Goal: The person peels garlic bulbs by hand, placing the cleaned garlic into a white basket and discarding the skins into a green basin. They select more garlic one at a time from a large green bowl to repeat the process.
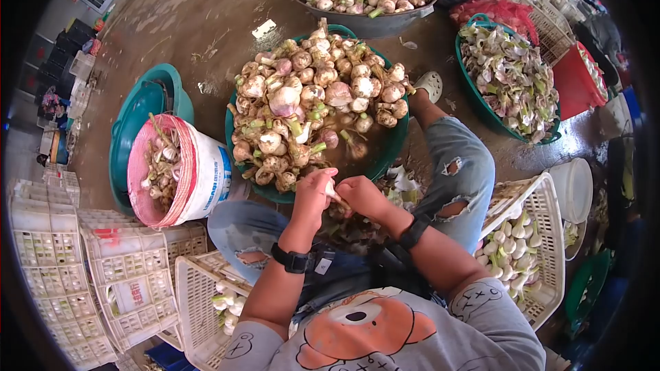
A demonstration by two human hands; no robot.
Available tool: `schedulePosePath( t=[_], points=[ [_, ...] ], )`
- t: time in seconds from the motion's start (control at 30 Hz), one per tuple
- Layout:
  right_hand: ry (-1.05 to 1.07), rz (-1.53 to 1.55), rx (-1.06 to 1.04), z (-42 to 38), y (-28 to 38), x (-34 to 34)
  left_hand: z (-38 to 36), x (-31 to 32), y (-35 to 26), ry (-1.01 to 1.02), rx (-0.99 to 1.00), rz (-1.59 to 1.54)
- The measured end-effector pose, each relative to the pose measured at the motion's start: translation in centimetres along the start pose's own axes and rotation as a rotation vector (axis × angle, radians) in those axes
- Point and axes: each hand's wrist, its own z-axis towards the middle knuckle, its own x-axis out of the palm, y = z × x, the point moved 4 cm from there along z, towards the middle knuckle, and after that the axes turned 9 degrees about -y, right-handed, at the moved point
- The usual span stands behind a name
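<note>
We have both hands together over our lap, the left hand (313,196) and the right hand (361,196) meeting on a single garlic bulb (332,190), fingers of each clamped on it from either side, just in front of the green basin (392,151) heaped with unpeeled garlic (309,110). The bulb is small and mostly hidden by our fingers; only a pale, whitish patch of it shows between them, so we cannot tell how much skin or root is on it. What could go wrong here, as we judge it: the bulb is slick-skinned and gripped only at its ends, so a hard twist could pop it out and drop it among the scraps on the floor by our knees. The heap in the basin stands high near our hands, and a stray elbow could roll bulbs over its rim. To our right sits a white crate (543,233) of clean pale bulbs; to our left a white bucket (199,178) lined with pink netting, holding trimmings; a mixed-up toss would foul the clean lot.
</note>
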Motion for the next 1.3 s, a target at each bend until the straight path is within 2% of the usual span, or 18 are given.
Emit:
schedulePosePath(
  t=[0.13, 0.2, 0.27, 0.37, 0.43, 0.53, 0.6, 0.67, 0.7, 0.73, 0.83, 0.87, 0.9, 0.93, 1.07, 1.13, 1.2, 1.3],
  points=[
    [-0.055, -0.075, -0.351, -1.8, 1.8, -0.3, 0.0, 0.0, -0.7, -0.018, 0.095, 0.062],
    [-0.179, -0.709, -0.702, -3.3, 3.4, 0.1, 0.7, -0.2, -0.1, 0.011, 0.115, 0.149],
    [-0.187, -0.718, -0.646, -3.2, 3.0, 0.3, 0.9, 0.3, -0.1, 0.05, 0.342, 0.307],
    [-0.188, -0.73, -0.558, -2.7, 2.6, 0.1, 0.4, 0.3, -0.2, 0.043, 0.225, 0.376],
    [0.03, 0.141, 0.053, -1.4, 0.1, 0.2, -0.1, 0.3, -0.6, 0.032, 0.144, 0.385],
    [0.003, 0.482, 0.294, -1.9, -0.4, 0.2, -0.4, 0.5, -0.5, 0.098, 0.041, 0.139],
    [-0.057, 0.473, 0.18, -1.0, -1.5, 0.4, 0.0, 0.3, -0.8, 0.099, 0.309, 0.199],
    [-0.477, -0.149, -0.755, -1.9, 1.5, -1.0, -0.5, 0.2, -1.3, 0.091, 0.197, 0.359],
    [-0.481, -0.148, -0.755, -1.9, 1.4, -0.9, -0.7, -0.1, -1.2, 0.081, 0.083, 0.52],
    [-0.495, -0.09, -0.663, -1.8, 1.2, -0.9, -0.3, -0.6, -0.8, 0.084, 0.087, 0.523],
    [-0.521, 0.033, -0.474, -1.3, 0.4, -1.1, -1.7, -0.2, -1.3, 0.178, 0.599, 0.601],
    [-0.393, 0.278, -0.123, -0.1, -1.1, -1.2, -2.4, 0.1, -1.7, 0.176, 0.596, 0.601],
    [-0.253, 0.513, 0.231, 0.4, -2.6, -0.7, -3.5, 0.6, -2.6, 0.175, 0.869, 0.733],
    [-0.251, 0.514, 0.231, 0.2, -2.3, -1.0, -4.4, 1.0, -3.2, 0.172, 1.147, 0.863],
    [-0.176, 0.582, 0.213, -0.6, -0.9, -1.2, -3.9, 0.5, -1.9, 0.038, 1.272, 0.878],
    [-0.119, 0.855, 0.064, -1.1, 0.4, -1.0, -3.1, 0.3, -1.0, -0.002, 1.209, 0.771],
    [-0.079, 0.628, -0.137, -2.9, 1.6, -1.6, -0.7, -1.2, 1.0, -0.02, 0.212, -0.333],
    [-0.032, 0.318, -0.449, -5.9, 3.1, -2.4, 1.2, -3.6, 2.5, 0.003, -0.05, -0.653]
  ],
)
